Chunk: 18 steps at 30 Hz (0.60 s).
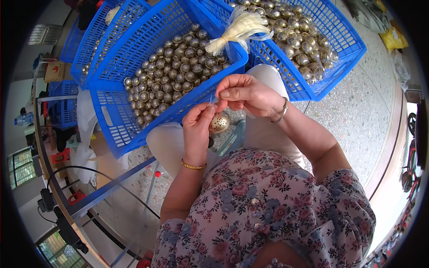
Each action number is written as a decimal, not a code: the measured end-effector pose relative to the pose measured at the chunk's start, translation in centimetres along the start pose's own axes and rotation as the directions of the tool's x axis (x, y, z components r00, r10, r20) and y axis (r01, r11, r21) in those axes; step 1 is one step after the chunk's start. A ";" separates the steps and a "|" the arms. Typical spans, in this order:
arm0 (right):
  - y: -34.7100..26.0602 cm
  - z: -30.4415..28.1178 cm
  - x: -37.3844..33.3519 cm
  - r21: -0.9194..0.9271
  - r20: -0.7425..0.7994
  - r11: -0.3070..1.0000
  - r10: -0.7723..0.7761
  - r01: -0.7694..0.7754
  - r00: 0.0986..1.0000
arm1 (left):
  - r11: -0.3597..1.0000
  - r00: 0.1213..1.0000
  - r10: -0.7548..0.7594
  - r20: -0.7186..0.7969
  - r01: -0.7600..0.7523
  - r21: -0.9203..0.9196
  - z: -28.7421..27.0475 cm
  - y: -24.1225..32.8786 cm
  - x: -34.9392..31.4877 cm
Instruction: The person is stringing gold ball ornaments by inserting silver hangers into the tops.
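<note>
We can't trace ends of clear strip; fingertips cover most. Perforated metal ball at 6 o'clock from fingertips, partly behind left hand; can't tell if hanging or gripped. Blue basket at 11 o'clock, heaped with balls; second basket at 1 o'clock, cut off by top edge. Left hand points toward 1 o'clock, thumb and forefinger pinching strip; right hand reaches from 4 o'clock, fingertips pinched on strip.
</note>
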State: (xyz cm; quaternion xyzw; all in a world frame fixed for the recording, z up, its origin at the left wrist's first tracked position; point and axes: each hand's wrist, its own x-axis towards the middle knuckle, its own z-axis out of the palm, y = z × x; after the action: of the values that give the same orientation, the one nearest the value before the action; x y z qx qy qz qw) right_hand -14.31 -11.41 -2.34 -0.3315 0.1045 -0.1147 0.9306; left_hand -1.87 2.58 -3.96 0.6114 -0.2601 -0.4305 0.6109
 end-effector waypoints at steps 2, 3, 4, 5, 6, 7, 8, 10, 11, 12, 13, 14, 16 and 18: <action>-0.7 0.0 -0.6 0.027 0.027 0.999 -0.043 0.042 0.999 | 0.996 0.999 -0.016 -0.037 0.013 -0.089 0.0 -0.1 0.1; -1.1 0.0 -0.8 0.057 0.050 0.995 -0.088 0.085 0.995 | 0.996 0.999 -0.014 -0.037 0.011 -0.090 0.0 -0.2 0.2; -1.4 -0.1 -0.9 0.068 0.116 0.987 -0.155 0.148 0.981 | 0.994 0.999 -0.030 -0.036 0.026 -0.107 -0.1 -0.3 0.2; -1.8 0.1 -1.2 0.067 0.116 0.987 -0.155 0.148 0.981 | 0.991 0.998 -0.045 -0.033 0.040 -0.124 -0.1 -0.4 0.2; -2.4 0.4 -1.5 0.036 0.103 0.984 -0.179 0.176 0.978 | 0.991 0.998 -0.044 -0.033 0.040 -0.125 -0.1 -0.3 0.2; -2.9 0.6 -1.9 0.003 0.091 0.979 -0.203 0.204 0.975 | 0.992 0.999 -0.044 -0.022 0.041 -0.116 -0.1 -0.2 0.2; -3.2 0.6 -2.1 -0.049 0.106 0.968 -0.241 0.247 0.965 | 0.993 0.999 -0.044 -0.011 0.043 -0.107 -0.1 -0.2 0.2; -3.6 0.3 -2.3 -0.121 0.065 0.954 -0.268 0.274 0.961 | 0.994 0.999 -0.042 0.003 0.043 -0.103 -0.2 -0.2 0.3; -3.9 0.2 -2.3 -0.191 0.026 0.936 -0.296 0.296 0.955 | 0.994 0.999 -0.042 0.016 0.044 -0.098 -0.2 -0.3 0.3; -4.0 -0.1 -2.3 -0.314 -0.049 0.915 -0.282 0.254 0.958 | 0.994 0.999 -0.040 0.022 0.042 -0.099 -0.3 -0.4 0.3; -3.7 -0.3 -2.2 -0.317 -0.053 0.913 -0.287 0.256 0.957 | 0.994 0.999 -0.034 0.010 0.035 -0.099 -0.4 -0.6 0.2; -3.2 -0.3 -1.9 -0.393 -0.088 0.867 -0.368 0.307 0.926 | 0.995 1.000 -0.028 -0.001 0.028 -0.100 -0.3 -0.7 0.3; -3.1 0.3 -1.7 -0.581 0.004 0.697 -0.515 0.421 0.857 | 0.991 0.999 -0.034 -0.001 0.033 -0.129 -0.3 -0.6 0.3; -3.4 0.6 -2.2 -0.502 0.094 0.765 -0.417 0.404 0.904 | 0.987 0.999 -0.042 -0.012 0.040 -0.156 -0.4 -0.6 0.2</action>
State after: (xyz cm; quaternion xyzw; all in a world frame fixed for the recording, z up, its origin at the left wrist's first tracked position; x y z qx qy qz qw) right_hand -16.70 -12.99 0.58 -0.5790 0.0669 -0.2873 0.7601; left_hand -1.54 2.73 -4.64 0.5705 -0.2084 -0.4572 0.6497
